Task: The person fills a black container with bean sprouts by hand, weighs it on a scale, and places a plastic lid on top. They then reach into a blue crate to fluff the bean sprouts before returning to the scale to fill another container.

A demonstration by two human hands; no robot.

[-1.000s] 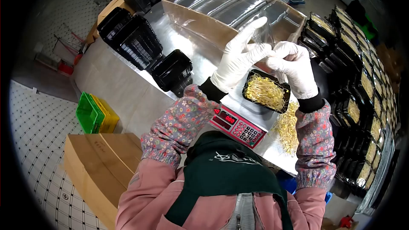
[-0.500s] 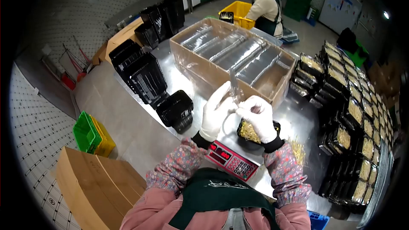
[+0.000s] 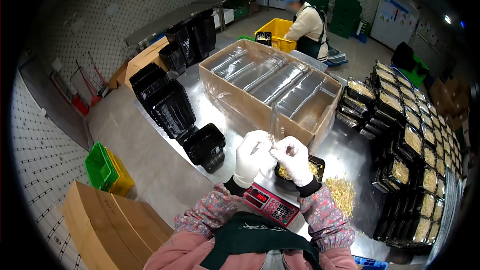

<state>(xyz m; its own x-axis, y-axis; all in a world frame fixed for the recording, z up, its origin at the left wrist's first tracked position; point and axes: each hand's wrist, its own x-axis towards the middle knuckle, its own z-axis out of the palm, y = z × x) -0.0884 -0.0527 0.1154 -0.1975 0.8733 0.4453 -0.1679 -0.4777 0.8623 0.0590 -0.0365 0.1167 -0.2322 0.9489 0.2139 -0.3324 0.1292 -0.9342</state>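
My left hand (image 3: 250, 158), in a white glove, pinches the lower edge of a clear plastic bag (image 3: 276, 126). The fingers of my right hand (image 3: 294, 161) are closed on the same edge, close beside the left. The thin bag stands up in front of the carton and is hard to see against it. Partly hidden under my right hand is a black tray (image 3: 320, 160) holding bean sprouts (image 3: 314, 170). A red digital scale (image 3: 272, 204) lies just below my hands, its display lit. Loose sprouts (image 3: 341, 196) are heaped on the metal table to the right.
A cardboard carton (image 3: 245, 92) of clear plastic packs stands ahead. Stacked black trays (image 3: 204, 144) are at the left. Many filled sprout packs (image 3: 412, 137) are piled at the right. Beyond the carton, another person (image 3: 311, 25) reaches into a yellow crate (image 3: 276, 29).
Both my hands have come down and nearer to me, still at the clear bag. My left fingers, stretched upward before, are now closed on its edge.
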